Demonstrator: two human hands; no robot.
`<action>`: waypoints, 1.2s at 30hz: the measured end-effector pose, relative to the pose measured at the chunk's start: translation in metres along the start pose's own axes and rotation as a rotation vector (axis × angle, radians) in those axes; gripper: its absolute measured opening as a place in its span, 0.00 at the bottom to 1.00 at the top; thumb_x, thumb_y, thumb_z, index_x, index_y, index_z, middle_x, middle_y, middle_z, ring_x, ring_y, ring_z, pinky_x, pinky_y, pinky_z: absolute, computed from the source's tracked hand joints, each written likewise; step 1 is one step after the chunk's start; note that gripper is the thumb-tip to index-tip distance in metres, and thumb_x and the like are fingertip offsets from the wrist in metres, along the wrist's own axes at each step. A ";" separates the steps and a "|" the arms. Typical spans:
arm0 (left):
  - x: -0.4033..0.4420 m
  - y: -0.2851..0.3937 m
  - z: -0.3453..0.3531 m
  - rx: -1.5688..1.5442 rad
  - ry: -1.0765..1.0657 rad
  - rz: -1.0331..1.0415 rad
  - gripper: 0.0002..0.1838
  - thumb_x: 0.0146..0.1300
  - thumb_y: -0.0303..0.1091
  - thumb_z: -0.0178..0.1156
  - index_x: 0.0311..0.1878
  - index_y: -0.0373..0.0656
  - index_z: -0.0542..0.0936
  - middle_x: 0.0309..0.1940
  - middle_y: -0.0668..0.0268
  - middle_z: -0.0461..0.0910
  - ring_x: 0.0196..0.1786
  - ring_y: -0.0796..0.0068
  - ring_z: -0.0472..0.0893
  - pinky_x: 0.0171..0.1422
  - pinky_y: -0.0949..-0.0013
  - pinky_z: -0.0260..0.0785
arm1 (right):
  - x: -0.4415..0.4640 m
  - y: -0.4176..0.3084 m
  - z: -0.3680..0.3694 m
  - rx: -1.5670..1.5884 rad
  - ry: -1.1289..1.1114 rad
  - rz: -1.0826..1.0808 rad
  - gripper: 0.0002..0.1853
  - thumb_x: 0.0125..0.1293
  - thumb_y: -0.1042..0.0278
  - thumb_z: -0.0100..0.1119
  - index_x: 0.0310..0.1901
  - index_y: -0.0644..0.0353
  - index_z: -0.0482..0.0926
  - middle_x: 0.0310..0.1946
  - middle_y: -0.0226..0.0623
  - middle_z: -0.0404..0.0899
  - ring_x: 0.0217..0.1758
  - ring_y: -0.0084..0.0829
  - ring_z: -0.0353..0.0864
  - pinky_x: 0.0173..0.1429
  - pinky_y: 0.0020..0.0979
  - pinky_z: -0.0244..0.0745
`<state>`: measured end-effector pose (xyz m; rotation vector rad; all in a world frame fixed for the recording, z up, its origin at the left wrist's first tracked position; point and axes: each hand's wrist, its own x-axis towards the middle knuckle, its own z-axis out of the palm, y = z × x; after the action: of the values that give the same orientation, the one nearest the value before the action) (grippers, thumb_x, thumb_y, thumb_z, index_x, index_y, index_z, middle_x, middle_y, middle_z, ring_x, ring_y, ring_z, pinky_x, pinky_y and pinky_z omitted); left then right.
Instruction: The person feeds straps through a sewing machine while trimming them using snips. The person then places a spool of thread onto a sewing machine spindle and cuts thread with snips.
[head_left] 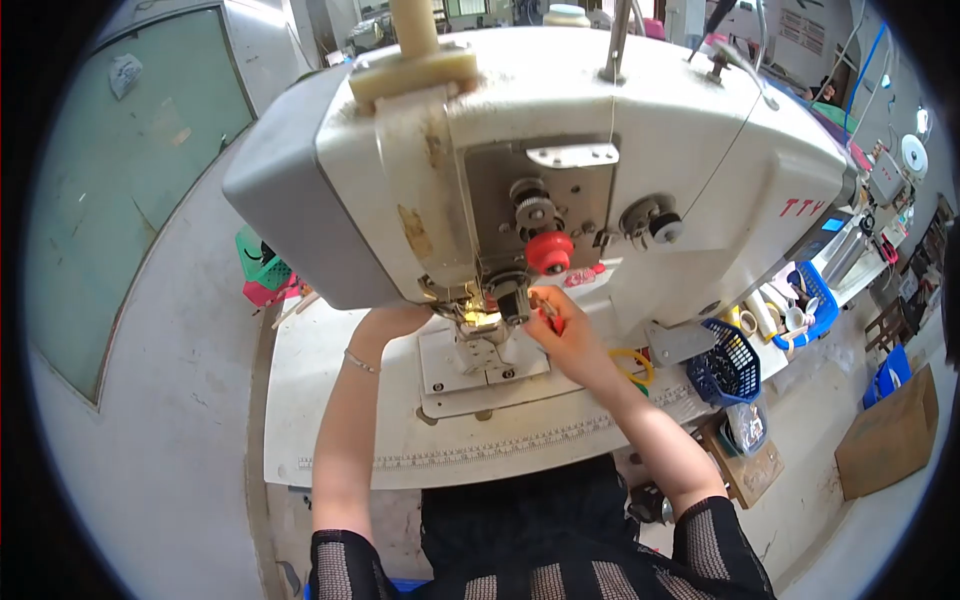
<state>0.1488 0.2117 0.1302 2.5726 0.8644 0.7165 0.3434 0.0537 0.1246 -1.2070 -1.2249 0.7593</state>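
Observation:
A large white industrial sewing machine (740, 170) fills the view in front of me. My left hand (398, 320) reaches in under the left side of its head, near the lit needle area (480, 318). Its fingers are hidden behind the machine housing. My right hand (568, 328) is closed beside the black knob (512, 298), just right of the needle. A small red-handled tool (553, 318) shows in its grip; the tool's tip cannot be made out. Below both hands lies the metal needle plate (450, 382). A red round knob (549, 252) sits above my right hand.
A printed ruler (500, 440) runs along the table's front edge. To the right are a yellow ring (632, 365), a dark blue basket (722, 365) and a brighter blue tray (815, 305) with spools. A cardboard box (888, 430) stands on the floor; a green basket (258, 262) is behind left.

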 end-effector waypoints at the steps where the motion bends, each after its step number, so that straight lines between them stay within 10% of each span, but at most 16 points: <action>1: 0.003 0.006 -0.009 0.091 -0.022 0.144 0.10 0.58 0.29 0.55 0.43 0.40 0.77 0.45 0.61 0.77 0.48 0.65 0.75 0.52 0.66 0.66 | 0.004 -0.009 0.003 0.060 -0.053 -0.054 0.12 0.62 0.66 0.53 0.44 0.63 0.72 0.34 0.24 0.73 0.34 0.13 0.67 0.36 0.18 0.65; 10: -0.017 0.038 -0.040 -0.332 -0.098 -0.037 0.16 0.55 0.30 0.59 0.48 0.40 0.75 0.46 0.63 0.76 0.49 0.70 0.73 0.55 0.69 0.63 | 0.010 0.014 0.025 -0.621 0.069 -0.636 0.05 0.54 0.68 0.60 0.26 0.57 0.76 0.23 0.31 0.67 0.16 0.31 0.70 0.19 0.30 0.64; 36: -0.007 0.025 -0.038 -0.272 -0.230 -0.065 0.18 0.54 0.30 0.60 0.50 0.43 0.75 0.47 0.65 0.76 0.48 0.71 0.74 0.53 0.70 0.65 | 0.011 0.003 0.018 -0.773 0.049 -0.752 0.05 0.52 0.68 0.62 0.24 0.54 0.75 0.23 0.28 0.66 0.17 0.30 0.69 0.18 0.31 0.64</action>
<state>0.1344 0.1941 0.1702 2.3168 0.7188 0.4711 0.3288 0.0696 0.1227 -1.1928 -1.8426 -0.3404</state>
